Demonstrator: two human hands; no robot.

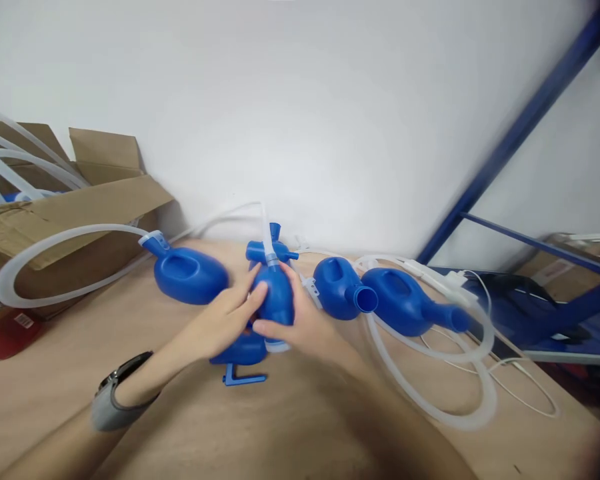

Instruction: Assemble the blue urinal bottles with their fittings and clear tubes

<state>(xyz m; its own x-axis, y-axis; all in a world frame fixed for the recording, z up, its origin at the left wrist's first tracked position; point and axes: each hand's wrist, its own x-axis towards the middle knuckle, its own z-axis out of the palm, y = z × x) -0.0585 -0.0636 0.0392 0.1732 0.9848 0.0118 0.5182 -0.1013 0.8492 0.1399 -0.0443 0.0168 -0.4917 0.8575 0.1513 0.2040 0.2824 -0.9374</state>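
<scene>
Near the middle of the table, my left hand and my right hand are closed around a blue bulb-shaped plastic piece. A translucent tube runs from its top, and a pale rim shows at its lower end. Both thumbs lie on its near face. Behind it are more blue plastic parts, partly hidden. Below my left hand lies another blue piece, half covered, with a blue angled bracket in front of it.
A blue handled urinal bottle with a tube lies left. Two more, an uncapped bottle and a long-necked bottle, lie right beside coiled tubing. An open cardboard box stands left; a blue metal frame rises right.
</scene>
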